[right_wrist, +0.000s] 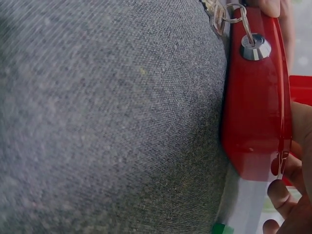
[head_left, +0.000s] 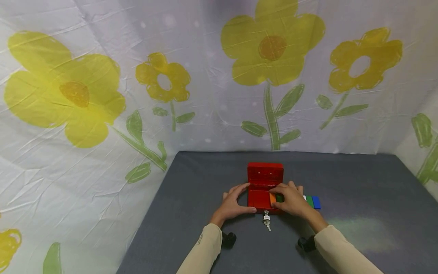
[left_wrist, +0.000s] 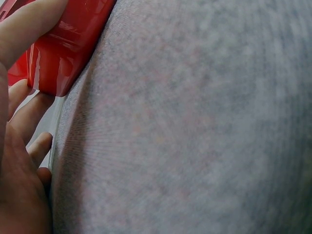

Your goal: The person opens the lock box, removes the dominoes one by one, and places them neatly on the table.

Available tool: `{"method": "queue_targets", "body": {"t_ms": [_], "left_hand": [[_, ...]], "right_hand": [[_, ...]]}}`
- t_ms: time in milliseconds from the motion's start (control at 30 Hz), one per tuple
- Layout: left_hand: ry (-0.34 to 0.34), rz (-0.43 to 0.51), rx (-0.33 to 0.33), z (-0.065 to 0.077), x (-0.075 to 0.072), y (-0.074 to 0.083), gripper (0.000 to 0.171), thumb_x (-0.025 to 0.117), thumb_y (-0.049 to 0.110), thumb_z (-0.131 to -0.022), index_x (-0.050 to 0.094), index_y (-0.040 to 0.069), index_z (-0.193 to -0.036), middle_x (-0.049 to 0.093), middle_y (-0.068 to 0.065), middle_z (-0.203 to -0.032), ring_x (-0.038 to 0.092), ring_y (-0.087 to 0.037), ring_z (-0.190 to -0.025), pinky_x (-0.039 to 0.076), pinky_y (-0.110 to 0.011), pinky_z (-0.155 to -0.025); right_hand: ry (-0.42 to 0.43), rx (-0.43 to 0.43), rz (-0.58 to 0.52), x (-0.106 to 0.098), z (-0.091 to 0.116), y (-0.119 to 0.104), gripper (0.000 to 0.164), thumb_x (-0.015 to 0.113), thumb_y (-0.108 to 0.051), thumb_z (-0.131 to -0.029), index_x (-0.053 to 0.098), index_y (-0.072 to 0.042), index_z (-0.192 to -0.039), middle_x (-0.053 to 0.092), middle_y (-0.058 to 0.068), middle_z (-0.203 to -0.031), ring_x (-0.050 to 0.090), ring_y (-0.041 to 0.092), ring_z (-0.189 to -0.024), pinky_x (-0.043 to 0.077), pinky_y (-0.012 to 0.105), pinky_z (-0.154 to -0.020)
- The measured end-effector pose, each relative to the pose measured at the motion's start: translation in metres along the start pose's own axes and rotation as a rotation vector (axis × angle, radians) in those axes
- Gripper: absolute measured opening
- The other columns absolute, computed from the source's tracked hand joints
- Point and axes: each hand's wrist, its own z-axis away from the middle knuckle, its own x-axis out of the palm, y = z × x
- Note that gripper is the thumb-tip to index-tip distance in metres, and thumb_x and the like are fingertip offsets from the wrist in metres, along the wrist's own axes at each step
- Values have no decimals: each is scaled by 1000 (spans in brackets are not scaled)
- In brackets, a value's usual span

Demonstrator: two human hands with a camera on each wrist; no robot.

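Observation:
A red cash box (head_left: 259, 199) stands on the table with its lid (head_left: 265, 173) raised at the back. My left hand (head_left: 230, 205) grips the box's left end, thumb at the front corner and fingers toward the back. Over the right end, my right hand (head_left: 293, 199) pinches an orange block (head_left: 272, 199) between thumb and forefinger, inside the box. Beside the orange block a dark green piece (head_left: 280, 198) shows, partly hidden by that hand. Keys (head_left: 266, 220) on a ring hang from the front lock (right_wrist: 255, 48).
Right of the box, partly behind my right hand, lie a white block (head_left: 304, 198), a green block (head_left: 310, 201) and a blue block (head_left: 316, 202) in a row. The grey table (head_left: 359, 190) meets a flower-printed cloth (head_left: 212, 114) at the back.

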Motion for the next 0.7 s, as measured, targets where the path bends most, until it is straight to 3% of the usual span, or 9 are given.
{"method": "queue_targets", "body": {"t_ms": [300,700], "left_hand": [[1,17,-5,0,0,1,91,86,58,-72,41,48,-151,46,6,-156,32,-24,-136,36,-45,-99],[1,17,0,2,0,-1,91,86,58,-73,42,48,-151,45,5,-157,31,-26,-140,37,-49,-102]], "right_hand": [[36,5,-63,0,1,4,44,88,-19,-77,75,-12,-118,72,4,-111,41,16,-87,17,41,-76],[76,-42,-136,-6,8,7,45,87,-17,-79,73,-7,-121,71,9,-114,44,25,-88,15,42,-76]]}}
